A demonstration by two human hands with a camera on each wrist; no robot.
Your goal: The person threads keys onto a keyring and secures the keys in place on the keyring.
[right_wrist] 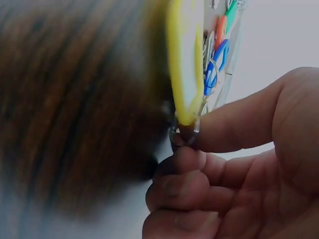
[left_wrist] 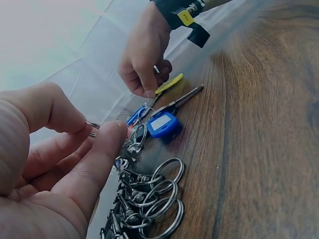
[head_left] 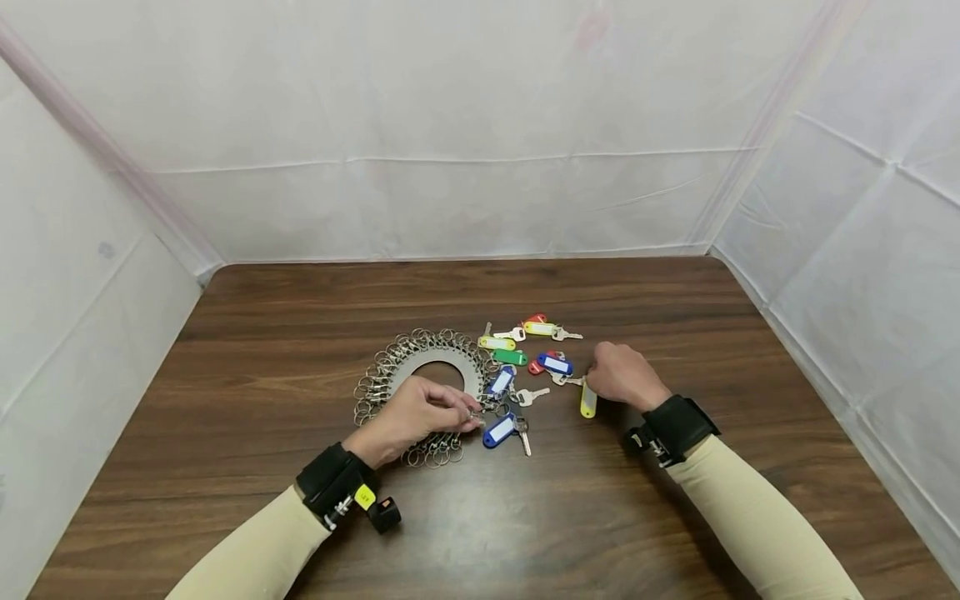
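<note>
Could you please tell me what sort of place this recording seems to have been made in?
Probably a staged recording booth, not a home or shop: a wooden table is enclosed on three sides by white sheeting. On it lie only a key ring disc and tagged keys, which both hands are handling.

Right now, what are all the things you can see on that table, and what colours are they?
Table: one, dark brown wood, white sheets around it.
Metal disc: one, grey, left of the middle of the table, with silver clips and rings all round its edge.
Blue key tags: three, just right of the disc, near the middle of the heap.
Yellow key tags: three; two at the far side of the heap, one held up by the right hand.
Green key tag: one, in the heap.
Red key tags: two, partly hidden in the heap.
Silver keys: several, joined to the tags.
Left hand: pinches a ring at the disc's edge.
Right hand: pinches the yellow tag's ring.
</note>
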